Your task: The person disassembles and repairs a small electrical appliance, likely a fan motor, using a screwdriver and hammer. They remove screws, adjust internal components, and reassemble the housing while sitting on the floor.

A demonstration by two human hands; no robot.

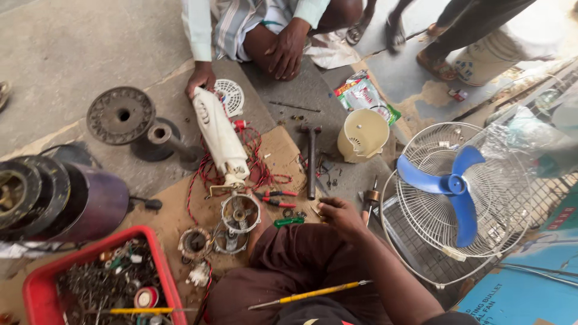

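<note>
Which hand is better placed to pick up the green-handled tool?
Probably the right hand: it is low by the floor, close beside the green-handled tool. The left hand is not in view.

Blue-bladed fan [456, 186], red tray [36, 289], cream housing [362, 133]

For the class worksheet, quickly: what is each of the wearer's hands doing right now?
Left hand: not in view.
Right hand: fingers curled, knuckles up, over the brown cardboard sheet; whether it grips anything cannot be told.

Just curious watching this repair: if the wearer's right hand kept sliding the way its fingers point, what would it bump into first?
Probably the hammer lying on the cardboard just beyond the right hand; small loose screws may lie between.
</note>
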